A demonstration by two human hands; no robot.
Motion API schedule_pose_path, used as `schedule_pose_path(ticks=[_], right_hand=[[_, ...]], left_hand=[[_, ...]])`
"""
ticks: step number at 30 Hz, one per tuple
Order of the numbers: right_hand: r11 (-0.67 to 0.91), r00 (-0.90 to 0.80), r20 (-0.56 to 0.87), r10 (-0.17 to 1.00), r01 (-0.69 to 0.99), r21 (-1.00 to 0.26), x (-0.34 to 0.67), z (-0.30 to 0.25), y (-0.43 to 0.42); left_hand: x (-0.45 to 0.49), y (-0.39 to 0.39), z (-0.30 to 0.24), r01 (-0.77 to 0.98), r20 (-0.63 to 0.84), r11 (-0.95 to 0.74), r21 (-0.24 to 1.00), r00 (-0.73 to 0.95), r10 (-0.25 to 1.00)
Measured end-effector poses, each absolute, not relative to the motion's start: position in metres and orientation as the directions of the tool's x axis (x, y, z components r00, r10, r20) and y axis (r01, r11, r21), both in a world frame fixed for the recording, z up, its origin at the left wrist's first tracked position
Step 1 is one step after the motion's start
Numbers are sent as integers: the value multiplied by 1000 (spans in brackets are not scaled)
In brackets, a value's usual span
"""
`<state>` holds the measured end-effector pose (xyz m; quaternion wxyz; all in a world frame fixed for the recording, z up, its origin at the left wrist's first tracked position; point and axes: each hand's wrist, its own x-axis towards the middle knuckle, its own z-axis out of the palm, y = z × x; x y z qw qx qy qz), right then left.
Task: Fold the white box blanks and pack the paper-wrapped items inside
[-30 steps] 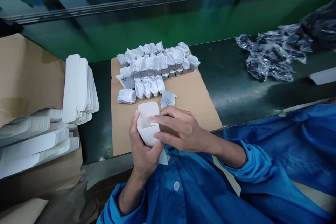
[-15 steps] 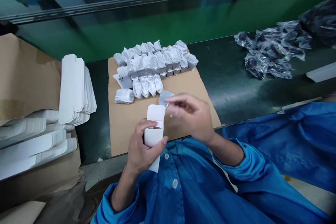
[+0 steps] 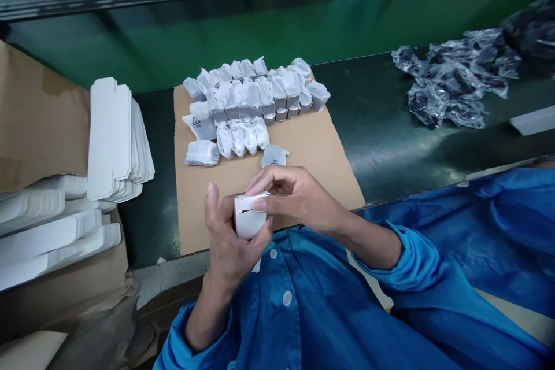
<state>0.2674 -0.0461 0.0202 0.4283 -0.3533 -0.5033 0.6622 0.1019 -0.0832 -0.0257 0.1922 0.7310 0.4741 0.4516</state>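
A small white cardboard box point(image 3: 250, 224) stands in my left hand point(image 3: 229, 248), whose thumb and fingers press its sides. My right hand point(image 3: 303, 196) is closed on the top flap of the box, its thumb on the near face and its fingers over the top. The flap lies folded down, with a narrow dark gap under its edge. Just beyond the hands, a whitish bagged packet point(image 3: 274, 155) with printed marks rests on a brown cardboard sheet point(image 3: 321, 150). Rows of similar packets point(image 3: 243, 98) sit further back on the sheet.
Stacks of flat white box blanks point(image 3: 110, 139) are at the left, by a large brown carton point(image 3: 43, 121). Dark items in clear plastic bags point(image 3: 451, 81) lie at the right of the dark green worktop point(image 3: 368, 110). A person's blue clothing point(image 3: 485, 219) shows at right.
My right hand has moved left and down onto the box top. The flap that stood up is now folded over. The view has shifted slightly.
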Motion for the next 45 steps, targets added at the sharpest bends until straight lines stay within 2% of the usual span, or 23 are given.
schedule_pose_path(ticks=[3,6,9,12,16,18,20,22,23,24,26,27,29,30,32,34,36,41,43,45], right_hand=[[-58,-355,0,935,-150,-987,268,21,-47],[188,-340,177,924,-1,-982,264,13,-53],[507,-280,445,851,213,-835,254,-4,-65],[609,-265,549,793,382,-695,243,-20,-80],[605,-369,482,795,418,-677,246,-17,-80],[588,-398,435,808,498,-637,257,-9,-66],[459,-329,325,886,716,-526,267,-2,-47],[271,-220,181,959,900,-341,274,0,-29],[215,-191,117,975,943,-255,276,0,-23],[191,-181,68,981,961,-198,279,-2,-18],[216,-213,37,976,960,-178,288,-5,-13],[265,-264,33,964,943,-201,296,-6,-13],[397,-409,12,912,878,-269,317,-5,-15],[441,-462,2,887,846,-299,328,-3,-17],[451,-482,-15,876,829,-332,344,0,-21],[412,-439,-16,898,854,-318,349,-1,-25],[389,-402,10,916,880,-274,345,-6,-28],[274,-269,52,962,940,-204,343,-13,-33],[247,-244,37,969,948,-201,351,-11,-35],[248,-247,33,968,936,-252,357,-6,-40]], left_hand=[[96,-85,-22,658,432,-437,614,183,883],[89,-85,-21,690,351,-407,598,231,907],[85,-87,-25,656,263,-371,658,262,929],[87,-93,-29,596,211,-307,742,226,951],[90,-92,-30,531,184,-183,827,50,982],[89,-81,-34,437,144,-77,896,-123,982],[85,-65,-41,257,92,-3,966,-333,938],[79,-49,-49,106,69,-19,994,-488,870],[75,-44,-51,88,87,-48,995,-526,846],[71,-41,-52,140,138,-74,987,-528,838],[63,-45,-49,409,323,-132,903,-444,835],[59,-50,-45,558,423,-176,811,-353,834],[49,-64,-35,740,536,-333,585,-45,843],[44,-70,-30,747,514,-438,500,151,844],[36,-78,-25,657,338,-643,393,547,766],[32,-77,-23,578,164,-758,304,752,639],[35,-70,-24,599,126,-767,231,763,634],[60,-51,-19,834,124,-546,82,535,835],[70,-48,-17,834,103,-549,49,543,834],[77,-46,-17,765,83,-640,71,635,768]])
